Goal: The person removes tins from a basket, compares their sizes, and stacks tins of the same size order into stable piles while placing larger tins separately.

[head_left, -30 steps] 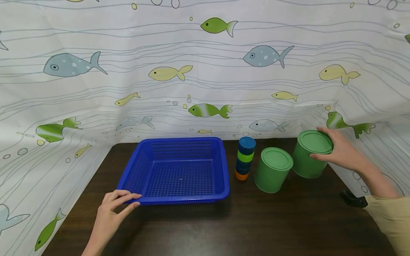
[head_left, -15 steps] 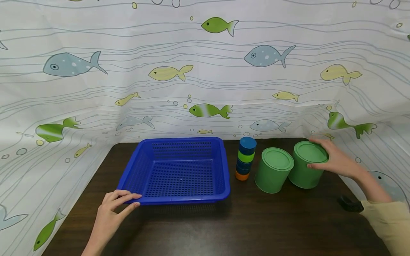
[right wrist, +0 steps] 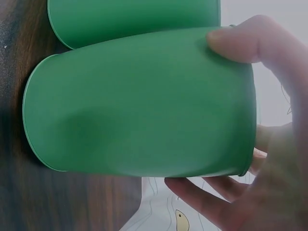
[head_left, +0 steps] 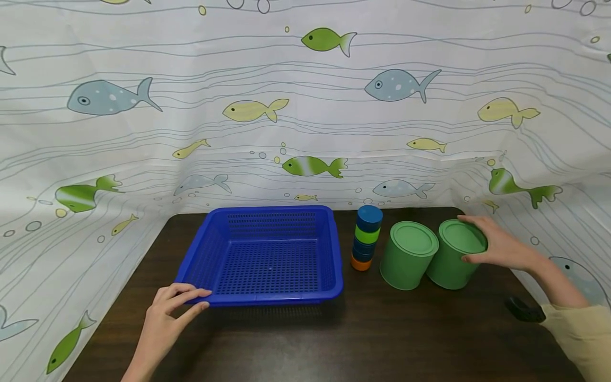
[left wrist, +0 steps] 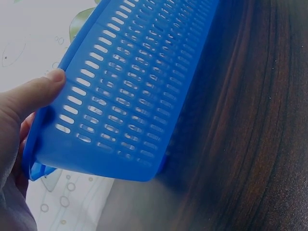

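A blue perforated basket (head_left: 267, 297) sits on the dark wooden table (head_left: 382, 339). My left hand (head_left: 167, 313) holds its near left corner, thumb (left wrist: 36, 94) on the outer wall (left wrist: 134, 96). My right hand (head_left: 501, 246) grips a green can (head_left: 453, 257) (right wrist: 139, 101) around its top rim, standing on the table and touching a second green can (head_left: 408, 254) (right wrist: 134, 17). Beside them stands a stack of round lids (head_left: 366, 236) in blue, green and orange.
A fish-print curtain (head_left: 305, 106) surrounds the table on three sides. A small black object (head_left: 524, 309) lies near the right edge by my beige sleeve (head_left: 579, 334).
My right hand has brought the green can down and leftward until it stands on the table against the other can. The left hand and basket have not moved.
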Demonstrator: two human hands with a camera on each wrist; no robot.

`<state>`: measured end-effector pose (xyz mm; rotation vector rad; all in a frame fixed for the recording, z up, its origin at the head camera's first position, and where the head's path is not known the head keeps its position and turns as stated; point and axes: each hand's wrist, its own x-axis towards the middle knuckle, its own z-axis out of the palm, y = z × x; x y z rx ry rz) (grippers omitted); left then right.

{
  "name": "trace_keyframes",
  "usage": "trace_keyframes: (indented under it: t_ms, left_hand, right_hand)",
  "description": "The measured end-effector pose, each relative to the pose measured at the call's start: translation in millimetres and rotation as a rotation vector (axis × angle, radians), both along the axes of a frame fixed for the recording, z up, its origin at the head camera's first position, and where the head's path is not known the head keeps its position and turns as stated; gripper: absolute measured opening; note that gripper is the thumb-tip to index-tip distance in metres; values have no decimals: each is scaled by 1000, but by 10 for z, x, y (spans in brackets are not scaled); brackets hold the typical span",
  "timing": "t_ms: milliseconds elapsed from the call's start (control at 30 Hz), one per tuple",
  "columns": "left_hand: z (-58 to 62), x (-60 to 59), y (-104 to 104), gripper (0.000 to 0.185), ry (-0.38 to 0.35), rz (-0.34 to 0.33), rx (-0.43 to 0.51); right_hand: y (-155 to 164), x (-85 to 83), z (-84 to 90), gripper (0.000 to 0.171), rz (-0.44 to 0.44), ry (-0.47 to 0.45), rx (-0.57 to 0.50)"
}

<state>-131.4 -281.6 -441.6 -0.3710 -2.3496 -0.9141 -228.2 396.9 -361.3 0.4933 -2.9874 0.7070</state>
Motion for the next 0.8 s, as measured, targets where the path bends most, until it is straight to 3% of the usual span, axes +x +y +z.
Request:
trace_keyframes:
  t_ms: [800]
  left_hand:
    - [-23, -22, -36, 39, -3, -12, -21]
  right_hand:
    - [12, 16, -15, 99, 68, -39, -5]
